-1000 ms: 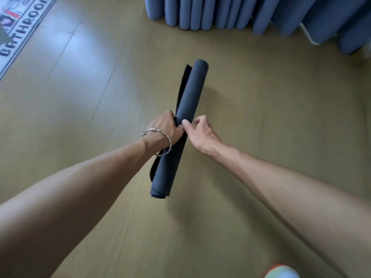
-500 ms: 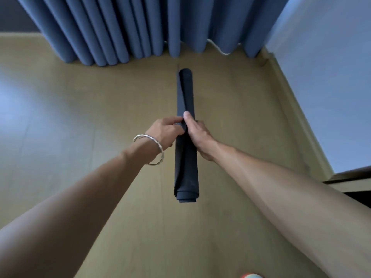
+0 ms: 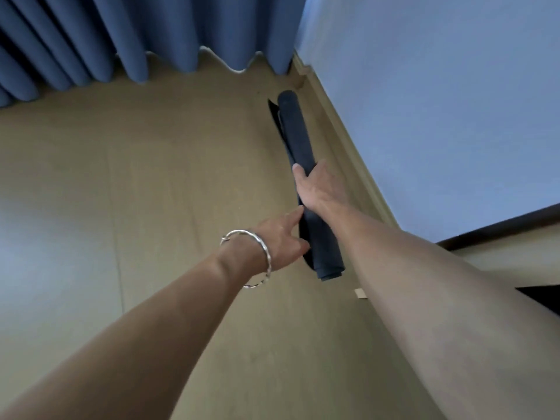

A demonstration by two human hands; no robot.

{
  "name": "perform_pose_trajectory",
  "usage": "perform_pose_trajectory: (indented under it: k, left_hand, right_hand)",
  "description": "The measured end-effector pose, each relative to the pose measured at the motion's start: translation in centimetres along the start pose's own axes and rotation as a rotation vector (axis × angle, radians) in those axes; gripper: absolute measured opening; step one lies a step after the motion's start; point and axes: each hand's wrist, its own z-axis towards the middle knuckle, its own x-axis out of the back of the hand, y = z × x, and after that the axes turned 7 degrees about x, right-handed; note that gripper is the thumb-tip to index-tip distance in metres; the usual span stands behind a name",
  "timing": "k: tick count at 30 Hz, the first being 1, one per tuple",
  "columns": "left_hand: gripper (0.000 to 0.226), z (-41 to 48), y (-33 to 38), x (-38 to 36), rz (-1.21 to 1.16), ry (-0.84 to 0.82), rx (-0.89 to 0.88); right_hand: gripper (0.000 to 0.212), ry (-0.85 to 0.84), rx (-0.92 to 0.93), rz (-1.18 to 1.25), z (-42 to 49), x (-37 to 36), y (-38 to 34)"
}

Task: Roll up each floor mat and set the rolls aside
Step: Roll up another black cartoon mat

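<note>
- Here, a dark rolled mat (image 3: 296,137) runs lengthwise just beside the skirting board (image 3: 345,150), its far end pointing toward the corner where the skirting board meets a blue curtain (image 3: 136,34)
- The right hand (image 3: 318,186) is clamped round the middle of the roll, thumb on the side away from the skirting board
- The left hand (image 3: 281,237), with a silver bracelet (image 3: 266,256) at the wrist, touches the near part of the roll, also on the side away from the skirting board; its fingertips are hidden behind the roll, so I cannot tell whether it grips or only steadies
- Likely risk: a loose flap (image 3: 273,112) stands out at the far end, and nothing ties the roll, so it may spring open once the hands let go
- Likely risk: released unevenly, the roll could trundle away from the skirting board across the smooth floor (image 3: 151,177)
- Whether the roll rests on the floor or hangs just above it is unclear
- A small pale scrap (image 3: 360,293) near the skirting board, partly under the right forearm, cannot be identified
</note>
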Motion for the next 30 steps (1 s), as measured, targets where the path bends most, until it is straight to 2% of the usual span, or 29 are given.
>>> perform_pose_trajectory:
  k: [5,8,24,28,30]
  left_hand:
    - [0.068,0.9,1.9,-1.0,0.181,-0.064,-0.057]
    - [0.068,1.2,1.6,-0.8,0.213,-0.065,-0.079]
    - [0.064,2.7,0.3,-0.9,0.281,-0.106,0.011]
    - [0.066,2.8,-2.4,0.0,0.325,-0.097,0.114]
    - [0.067,3.0,-4.1,0.6,0.349,-0.058,0.18]
  right_hand:
    - [0.046,0.077,0.072,-0.474,2.4,2.0,4.8]
    - [0.05,0.09,0.079,-0.6,3.5,2.5,6.6]
    - [0.045,0.027,-0.018,-0.833,5.4,-0.2,7.5]
    - [0.057,0.023,-0.099,-0.805,5.3,-0.5,5.7]
    - [0.069,0.031,-0.039,-0.816,5.3,-0.8,3.5]
